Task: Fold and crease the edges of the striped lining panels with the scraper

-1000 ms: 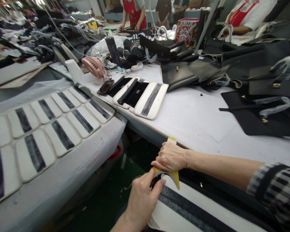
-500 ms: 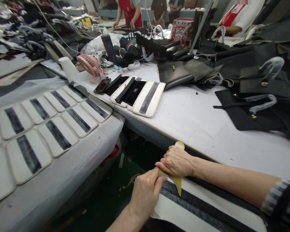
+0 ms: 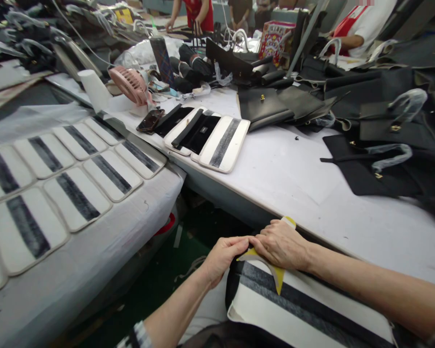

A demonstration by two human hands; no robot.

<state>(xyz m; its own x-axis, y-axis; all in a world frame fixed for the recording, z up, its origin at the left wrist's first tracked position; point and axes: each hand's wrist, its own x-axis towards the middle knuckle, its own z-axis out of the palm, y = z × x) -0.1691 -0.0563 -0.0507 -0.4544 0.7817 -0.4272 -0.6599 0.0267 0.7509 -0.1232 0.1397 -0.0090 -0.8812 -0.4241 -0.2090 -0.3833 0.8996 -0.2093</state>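
My white worktable (image 3: 293, 179) runs ahead of me, a second cloth-covered table (image 3: 105, 241) just left of it, dark green floor (image 3: 174, 270) showing between them. More crowded tables (image 3: 18, 72) stand beyond.

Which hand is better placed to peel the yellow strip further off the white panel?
Probably the left hand: its fingertips pinch the yellow strip at its end, while the right hand lies flat on it.

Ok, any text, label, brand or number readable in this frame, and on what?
None can be read.
Patterned box at the back: colourful print, too blurred to read.
Small label on the black piece on the white panels: too small to read.
Red aprons: no lettering can be made out.
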